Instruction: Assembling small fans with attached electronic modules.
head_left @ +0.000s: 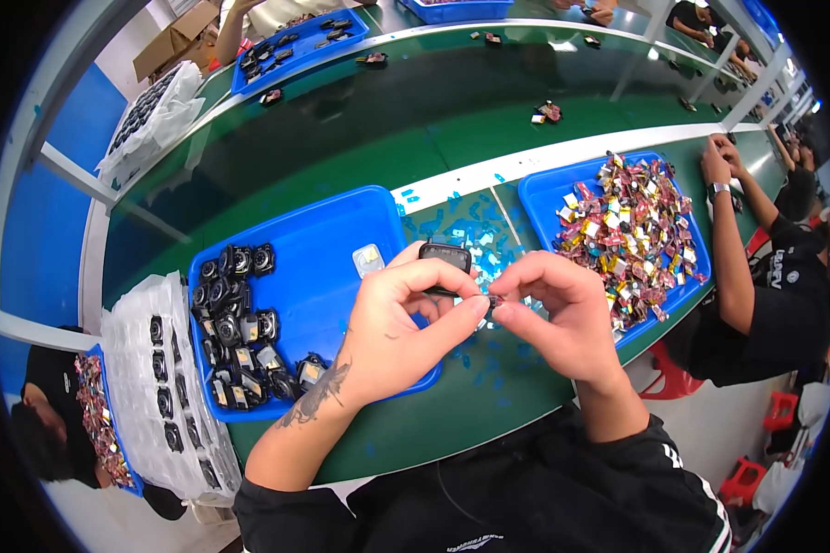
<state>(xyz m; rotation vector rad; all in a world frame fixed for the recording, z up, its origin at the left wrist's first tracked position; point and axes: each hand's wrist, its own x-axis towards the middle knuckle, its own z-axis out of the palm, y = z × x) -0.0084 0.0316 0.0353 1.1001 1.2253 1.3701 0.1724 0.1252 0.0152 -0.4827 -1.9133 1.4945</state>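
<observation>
My left hand [415, 309] and my right hand [563, 304] meet over the bench, thumb and forefinger of each pinched together. Between the fingertips is a small dark part [495, 301], mostly covered, so its kind is unclear. A black rounded casing [447, 257] shows just beyond my left fingers; whether they hold it or it lies on the bench I cannot tell. Left of my hands, a blue tray [309, 221] carries several black camera-like units [232, 309] with round lenses. Another blue tray [537, 189], on the right, is heaped with small wired circuit assemblies [627, 235].
Blue film scraps [466, 226] litter the green bench [516, 419]. A clear plastic piece [368, 260] sits in the left tray. White blister trays [138, 350] stand at far left. Past a white rail [470, 175] runs a green belt [341, 120] with scattered assemblies. A co-worker's arm [733, 240] is at right.
</observation>
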